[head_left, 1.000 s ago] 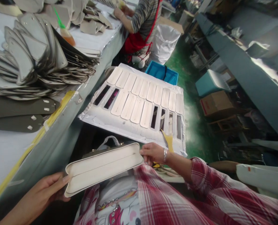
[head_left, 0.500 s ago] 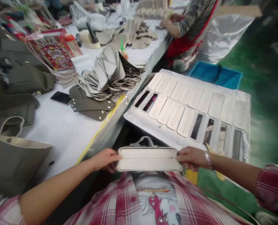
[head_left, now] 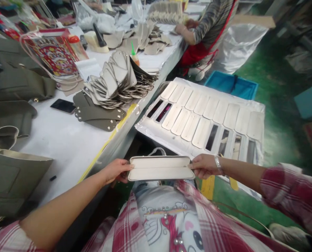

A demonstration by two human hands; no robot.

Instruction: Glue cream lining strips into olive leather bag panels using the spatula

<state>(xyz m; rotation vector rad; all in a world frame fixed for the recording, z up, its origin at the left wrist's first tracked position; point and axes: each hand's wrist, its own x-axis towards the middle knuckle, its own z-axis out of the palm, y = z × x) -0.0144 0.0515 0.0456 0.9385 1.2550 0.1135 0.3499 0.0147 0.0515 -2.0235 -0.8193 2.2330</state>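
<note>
One white table (head_left: 74,136) is filling the left side, a yellow strip of tape (head_left: 111,138) bordering its near edge. One co-worker (head_left: 212,28), in a striped sleeve and red apron, is occupying the table's far right side, both hands over its top. One white board (head_left: 156,134) is lying right of the table, two rows of pale strips (head_left: 209,106) resting on it; the nearer row is showing four strips, two open slots on their left and four on their right. One silvery sack (head_left: 241,45) is standing behind the co-worker. Several grey-green bags (head_left: 16,178) are crowding the table's left. One blue bin (head_left: 246,91) is sitting just beyond the board. One heap of pale pieces (head_left: 119,77) is spreading near the table's edge, dark straps (head_left: 100,115) lying before it. One red bag (head_left: 53,52) is standing left of the heap. One pale panel (head_left: 161,168), creased lengthwise, is spanning the gap between the two hands, in front of the shirt (head_left: 166,217). Left hand (head_left: 116,171): pinching the panel's left end. Right hand (head_left: 204,165): pinching its right end. One phone (head_left: 63,106) is lying flat beside the straps. One green-tipped bottle (head_left: 134,57) is standing behind the heap. One bracelet (head_left: 218,164) is circling the right wrist.
</note>
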